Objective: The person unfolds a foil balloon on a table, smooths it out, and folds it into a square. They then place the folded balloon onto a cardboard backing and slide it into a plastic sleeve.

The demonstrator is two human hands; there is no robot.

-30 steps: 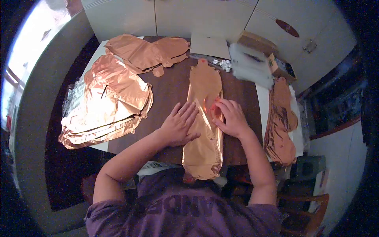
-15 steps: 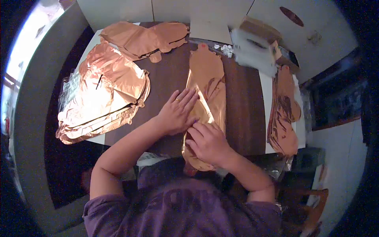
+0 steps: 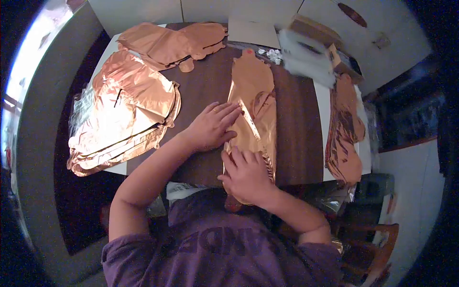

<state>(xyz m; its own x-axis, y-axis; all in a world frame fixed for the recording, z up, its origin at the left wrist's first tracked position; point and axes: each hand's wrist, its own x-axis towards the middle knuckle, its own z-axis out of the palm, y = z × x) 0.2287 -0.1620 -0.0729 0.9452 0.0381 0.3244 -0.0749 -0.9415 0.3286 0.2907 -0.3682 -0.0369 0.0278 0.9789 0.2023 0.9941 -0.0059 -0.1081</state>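
Note:
A long, flat copper-coloured foil piece [image 3: 253, 79] lies lengthwise on the dark brown table [image 3: 296, 129], its lower end near my body. My left hand [image 3: 215, 126] rests flat on its left edge around mid-length, fingers stretched out toward the right. Lower down, my right hand [image 3: 246, 172] presses on the foil with its fingers apart. The two hands are close together but not touching. Small creases show in the foil beside my right fingers. Neither hand holds anything that I can see.
Stacked foil pieces lie at the left [image 3: 129, 95] and the back left [image 3: 172, 43]. Another folded foil stack [image 3: 344, 134] is on the right edge. Small white items [image 3: 274, 56], a translucent plastic container [image 3: 306, 55] and a cardboard box [image 3: 344, 62] stand at the back right.
My right hand has moved slightly down, away from my left hand, and its fingers have spread from a closed pose. My left hand has shifted slightly; its fingers still lie on the foil.

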